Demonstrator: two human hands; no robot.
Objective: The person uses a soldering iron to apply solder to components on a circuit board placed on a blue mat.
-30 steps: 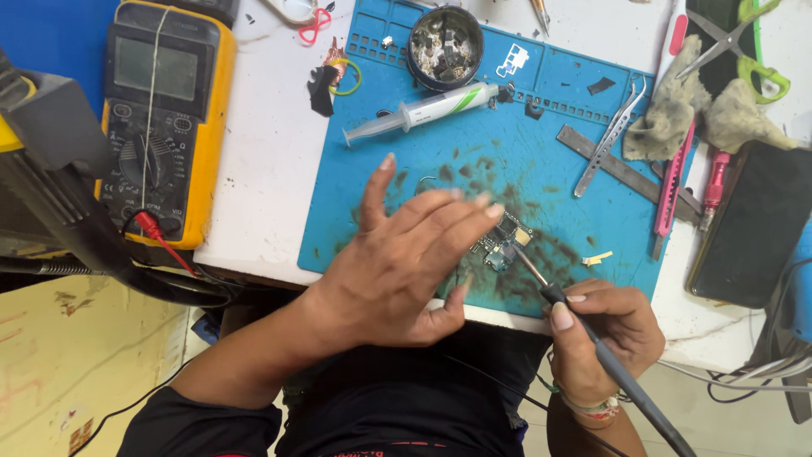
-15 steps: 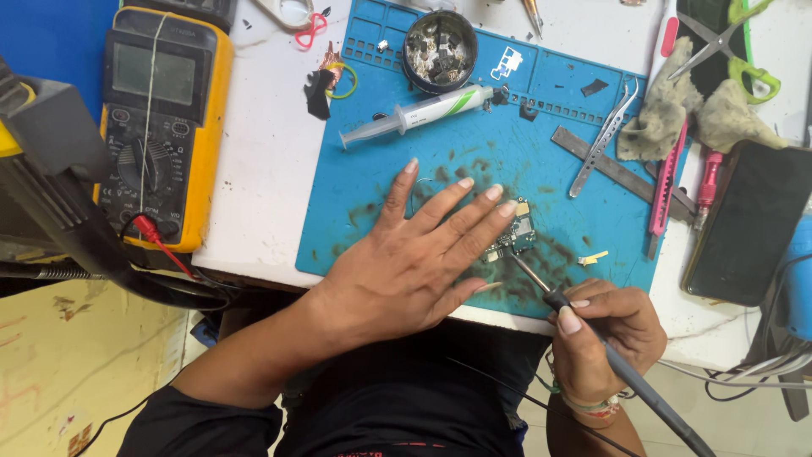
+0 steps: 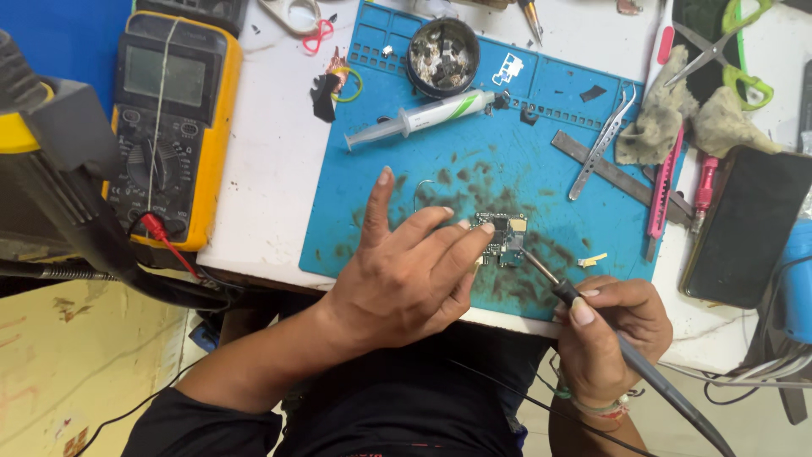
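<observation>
A small circuit board [image 3: 506, 236] lies on the stained blue work mat [image 3: 541, 127]. My left hand [image 3: 406, 271] rests on the mat beside it, fingers spread, fingertips touching the board's left edge. My right hand [image 3: 605, 326] grips a black soldering iron [image 3: 630, 360] like a pen, and its metal tip touches the board's right side.
A yellow multimeter [image 3: 165, 127] with a red probe sits at left. On the mat lie a syringe [image 3: 419, 118], a round tin of parts [image 3: 442, 55], tweezers [image 3: 602, 144] and a metal ruler. Rags, green scissors [image 3: 736, 51], a pink tool and a dark phone [image 3: 748, 224] crowd the right.
My left hand has slid left and uncovered the board, its fingertips now at the board's edge. The soldering iron tip stays on the board.
</observation>
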